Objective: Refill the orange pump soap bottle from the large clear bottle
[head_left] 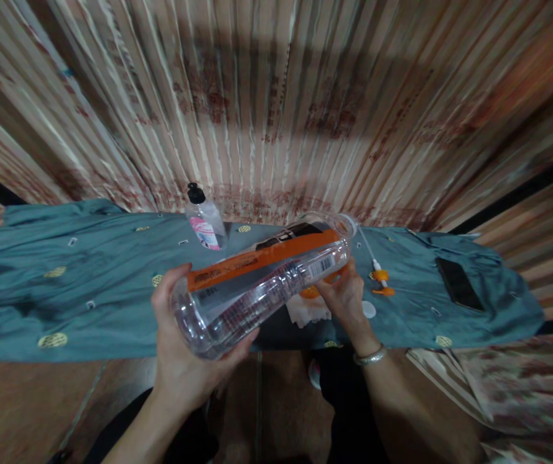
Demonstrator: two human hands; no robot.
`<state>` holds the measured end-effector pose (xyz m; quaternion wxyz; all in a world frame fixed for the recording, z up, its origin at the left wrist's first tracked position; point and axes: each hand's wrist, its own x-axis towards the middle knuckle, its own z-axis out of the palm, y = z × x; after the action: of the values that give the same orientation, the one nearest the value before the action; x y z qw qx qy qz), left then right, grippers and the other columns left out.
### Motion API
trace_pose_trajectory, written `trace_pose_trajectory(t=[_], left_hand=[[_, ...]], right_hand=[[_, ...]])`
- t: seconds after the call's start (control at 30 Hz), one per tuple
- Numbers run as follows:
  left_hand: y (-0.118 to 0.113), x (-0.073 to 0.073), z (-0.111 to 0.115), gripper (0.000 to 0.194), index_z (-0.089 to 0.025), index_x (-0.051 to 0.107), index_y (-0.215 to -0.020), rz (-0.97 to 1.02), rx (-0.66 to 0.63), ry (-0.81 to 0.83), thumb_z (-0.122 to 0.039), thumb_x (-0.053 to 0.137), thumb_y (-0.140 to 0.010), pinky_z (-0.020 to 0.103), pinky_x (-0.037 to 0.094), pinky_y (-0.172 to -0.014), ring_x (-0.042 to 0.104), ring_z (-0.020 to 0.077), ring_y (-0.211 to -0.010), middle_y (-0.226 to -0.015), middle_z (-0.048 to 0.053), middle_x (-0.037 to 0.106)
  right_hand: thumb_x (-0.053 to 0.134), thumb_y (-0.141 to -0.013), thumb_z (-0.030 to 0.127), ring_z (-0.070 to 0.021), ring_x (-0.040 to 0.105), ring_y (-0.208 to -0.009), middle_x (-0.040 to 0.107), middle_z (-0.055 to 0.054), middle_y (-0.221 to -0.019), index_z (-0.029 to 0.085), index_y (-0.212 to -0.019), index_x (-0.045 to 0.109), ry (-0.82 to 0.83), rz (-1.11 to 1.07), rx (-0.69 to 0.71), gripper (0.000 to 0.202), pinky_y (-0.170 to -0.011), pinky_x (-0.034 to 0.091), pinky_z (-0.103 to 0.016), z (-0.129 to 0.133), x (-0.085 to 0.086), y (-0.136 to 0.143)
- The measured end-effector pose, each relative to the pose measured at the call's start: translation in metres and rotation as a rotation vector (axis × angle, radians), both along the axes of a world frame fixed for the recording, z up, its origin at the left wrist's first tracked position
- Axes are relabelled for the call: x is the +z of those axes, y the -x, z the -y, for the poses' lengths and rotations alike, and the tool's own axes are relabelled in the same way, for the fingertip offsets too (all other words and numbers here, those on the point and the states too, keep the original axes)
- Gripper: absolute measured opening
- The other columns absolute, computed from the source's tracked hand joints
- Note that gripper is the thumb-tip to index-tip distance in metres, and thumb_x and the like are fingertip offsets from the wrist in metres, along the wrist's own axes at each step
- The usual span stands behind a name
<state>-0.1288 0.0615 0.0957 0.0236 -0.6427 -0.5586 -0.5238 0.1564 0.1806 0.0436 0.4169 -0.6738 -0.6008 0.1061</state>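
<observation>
A large clear plastic bottle point(261, 283) with an orange and grey label is held tilted above the cloth, its open mouth toward the upper right. My left hand point(184, 341) is wrapped round the bottle's base. Near the neck end, my right hand point(347, 293), with a bracelet on the wrist, grips the bottle from below; part of its fingers is hidden behind the plastic. Beyond the mouth, an orange and white pump head point(381, 282) with a long tube lies on the cloth. Under the bottle sits a partly hidden white and orange packet point(308, 309).
A small clear bottle point(206, 222) with a black cap and pink label stands at the back. On the right lies a black phone point(459, 283), and a white round disc point(368, 309) is beside my right wrist. Green patterned cloth point(112, 283) covers the narrow surface before a striped curtain.
</observation>
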Motion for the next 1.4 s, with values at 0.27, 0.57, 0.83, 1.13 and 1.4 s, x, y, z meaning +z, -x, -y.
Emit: trace_pose_trajectory(t=[0.27, 0.57, 0.83, 1.13, 1.4], left_hand=[[0.002, -0.002, 0.002, 0.114, -0.037, 0.039, -0.175, -0.021, -0.025, 0.005, -0.042, 0.1, -0.079, 0.06, 0.074, -0.103, 0.077, 0.0396, -0.129, -0.156, 0.016, 0.061], [0.003, 0.0, 0.002, 0.117, -0.039, 0.035, -0.178, -0.048, -0.036, 0.0, -0.042, 0.1, -0.08, 0.055, 0.074, -0.101, 0.077, 0.0363, -0.126, -0.154, 0.014, 0.06], [-0.001, 0.001, -0.002, 0.112, -0.035, 0.042, -0.173, -0.034, -0.012, -0.055, -0.047, 0.099, -0.077, 0.059, 0.072, -0.099, 0.077, 0.0394, -0.124, -0.152, 0.015, 0.062], [-0.013, 0.005, -0.002, 0.106, -0.034, 0.045, -0.172, 0.028, 0.028, -0.076, -0.043, 0.093, -0.079, 0.062, 0.071, -0.098, 0.076, 0.0403, -0.122, -0.15, 0.016, 0.061], [0.002, 0.0, 0.0, 0.115, -0.036, 0.035, -0.179, -0.061, -0.036, -0.032, -0.042, 0.097, -0.082, 0.064, 0.073, -0.099, 0.076, 0.0438, -0.128, -0.155, 0.018, 0.059]], right_hand=[[0.087, -0.075, 0.056, -0.0391, 0.086, -0.098, 0.087, -0.016, -0.107, 0.024, -0.12, 0.065, 0.002, -0.038, 0.011, 0.06, -0.086, 0.069, -0.051, 0.001, 0.002, 0.001], [0.089, -0.075, 0.052, -0.0393, 0.085, -0.099, 0.086, -0.015, -0.107, 0.025, -0.118, 0.063, 0.0, -0.051, 0.009, 0.057, -0.086, 0.069, -0.052, 0.001, 0.005, 0.002], [0.091, -0.076, 0.043, -0.0389, 0.085, -0.102, 0.087, -0.015, -0.109, 0.026, -0.12, 0.062, -0.008, -0.059, 0.004, 0.055, -0.088, 0.07, -0.052, 0.003, 0.005, 0.004], [0.092, -0.072, 0.052, -0.0381, 0.085, -0.094, 0.087, -0.014, -0.101, 0.025, -0.116, 0.064, -0.057, -0.042, -0.006, 0.058, -0.082, 0.07, -0.049, 0.0, -0.001, 0.001], [0.093, -0.074, 0.051, -0.0388, 0.086, -0.096, 0.086, -0.014, -0.104, 0.027, -0.118, 0.063, -0.024, -0.025, -0.008, 0.059, -0.084, 0.071, -0.05, 0.0, -0.001, 0.002]])
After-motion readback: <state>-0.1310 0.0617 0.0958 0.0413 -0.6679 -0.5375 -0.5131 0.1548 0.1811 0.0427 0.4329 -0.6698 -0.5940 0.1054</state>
